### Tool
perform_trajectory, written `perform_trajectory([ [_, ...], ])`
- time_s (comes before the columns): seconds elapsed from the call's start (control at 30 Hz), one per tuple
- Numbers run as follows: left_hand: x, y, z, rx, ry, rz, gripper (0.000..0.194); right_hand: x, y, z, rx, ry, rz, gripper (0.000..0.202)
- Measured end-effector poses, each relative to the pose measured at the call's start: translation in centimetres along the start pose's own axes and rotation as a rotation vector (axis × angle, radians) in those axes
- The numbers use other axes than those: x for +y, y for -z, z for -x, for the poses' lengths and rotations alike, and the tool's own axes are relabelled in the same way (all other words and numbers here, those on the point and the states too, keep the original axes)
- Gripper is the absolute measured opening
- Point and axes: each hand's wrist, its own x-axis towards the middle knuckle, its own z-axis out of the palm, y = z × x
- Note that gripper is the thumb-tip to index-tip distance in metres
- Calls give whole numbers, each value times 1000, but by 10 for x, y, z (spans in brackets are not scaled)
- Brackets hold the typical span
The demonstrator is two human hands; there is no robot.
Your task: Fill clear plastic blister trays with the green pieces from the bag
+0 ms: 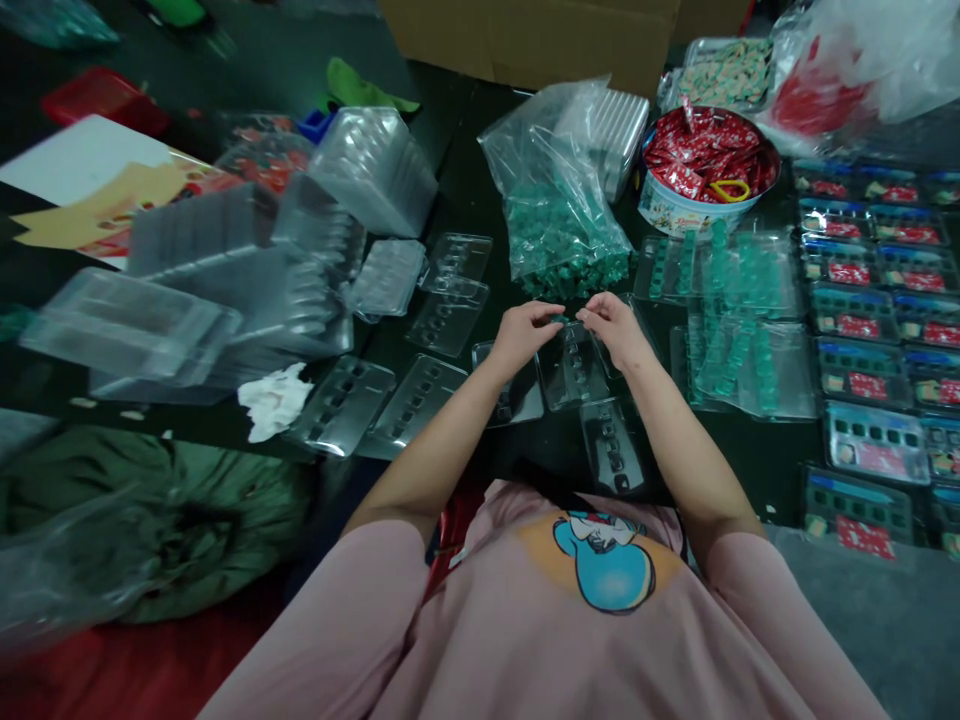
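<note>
My left hand (527,335) and my right hand (613,328) face each other over a clear plastic blister tray (576,368). Thumb and fingers of each hand are pinched together. What lies at the fingertips is too small and dim to make out. Just beyond them, an open plastic bag (555,210) spills a pile of small green pieces (577,275). More trays with square pockets lie around my forearms: one near my left wrist (517,395), another close to my body (613,445).
Stacks of clear plastic trays (225,270) fill the left, beside a crumpled white tissue (275,402). Green-filled trays (742,310) lie at right, near rows of filled packs (855,370). A round tin (690,215) holds red packets; a cardboard box (532,40) stands behind.
</note>
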Motion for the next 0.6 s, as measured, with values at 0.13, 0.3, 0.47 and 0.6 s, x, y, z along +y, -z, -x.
perform_trajectory([
  [0.13,-17,-15,1,-35,3,-28,30,1,15,1,11,67,101,17],
  [0.3,-23,-23,1,-79,-31,-113,26,5,21,1,12,101,138,16],
  [0.47,-22,-22,0,-148,-136,-235,25,8,24,0,20,128,164,15],
  [0.6,-22,-22,-2,-157,-145,-290,21,5,31,-8,53,178,333,11],
])
